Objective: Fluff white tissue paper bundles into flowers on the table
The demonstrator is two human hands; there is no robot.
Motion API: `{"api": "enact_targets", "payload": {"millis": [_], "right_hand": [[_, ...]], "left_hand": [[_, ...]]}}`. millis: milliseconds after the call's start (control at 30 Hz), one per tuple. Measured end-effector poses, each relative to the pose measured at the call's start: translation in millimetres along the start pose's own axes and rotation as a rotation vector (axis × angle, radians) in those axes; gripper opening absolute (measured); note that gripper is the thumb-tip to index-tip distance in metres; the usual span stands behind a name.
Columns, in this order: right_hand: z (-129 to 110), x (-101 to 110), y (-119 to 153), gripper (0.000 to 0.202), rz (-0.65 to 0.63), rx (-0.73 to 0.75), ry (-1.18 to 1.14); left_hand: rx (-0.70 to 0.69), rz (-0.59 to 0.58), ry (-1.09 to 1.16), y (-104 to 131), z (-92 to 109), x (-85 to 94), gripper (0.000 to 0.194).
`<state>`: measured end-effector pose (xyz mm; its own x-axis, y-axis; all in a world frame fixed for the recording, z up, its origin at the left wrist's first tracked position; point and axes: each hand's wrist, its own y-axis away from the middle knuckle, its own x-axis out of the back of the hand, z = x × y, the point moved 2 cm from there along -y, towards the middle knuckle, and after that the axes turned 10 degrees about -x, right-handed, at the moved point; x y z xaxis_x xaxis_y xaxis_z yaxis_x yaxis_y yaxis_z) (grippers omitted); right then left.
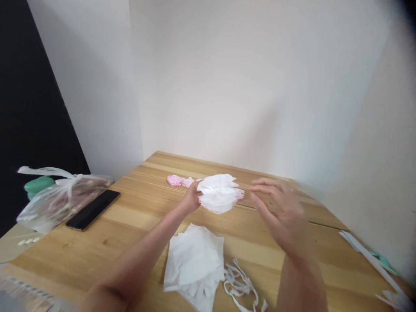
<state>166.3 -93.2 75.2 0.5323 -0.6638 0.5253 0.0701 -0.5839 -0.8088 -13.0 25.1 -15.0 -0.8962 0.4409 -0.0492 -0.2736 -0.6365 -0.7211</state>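
Note:
My left hand (193, 197) is closed on a ruffled bundle of white tissue paper (218, 200), gathered at the middle and fanned out in layers. It hangs above the wooden table (136, 242), and most of my fingers are behind the paper. To the right of it, my right hand (282, 208) is raised with its fingers apart, slightly blurred, touching nothing. Nearer me lies a stack of white tissue sheets (195, 260). Beside that stack is a tangle of thin white strips (240, 284). Behind the bundle are pink-and-white crumpled paper pieces (175, 180), partly hidden.
At the left a black phone (93, 210) lies near a tied clear plastic bag (61, 201) with a green round item (39, 185). Long white strips (367, 255) lie along the right edge. A white wall (247, 86) stands behind the table.

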Motion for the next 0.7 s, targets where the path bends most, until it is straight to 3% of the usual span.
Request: {"api": "enact_targets", "payload": {"millis": [167,400,533,700], "right_hand": [[2,4,-1,0.016,0.050,-0.009,-0.046],[1,-18,-2,0.018,-0.090,0.131,-0.037],[6,-25,-4,0.007,-0.089,0.094,0.041],[4,-31,-5,0.010,-0.163,0.082,0.092]], "left_hand": [[-0.043,-0.044,0.014,-3,5,2.2,0.016],[-0.101,-0.092,0.005,-2,-15,3.8,0.016],[-0.098,-0.105,-0.003,-1,-21,5.0,0.017],[-0.036,-0.104,-0.032,-2,-15,2.1,0.018]]}}
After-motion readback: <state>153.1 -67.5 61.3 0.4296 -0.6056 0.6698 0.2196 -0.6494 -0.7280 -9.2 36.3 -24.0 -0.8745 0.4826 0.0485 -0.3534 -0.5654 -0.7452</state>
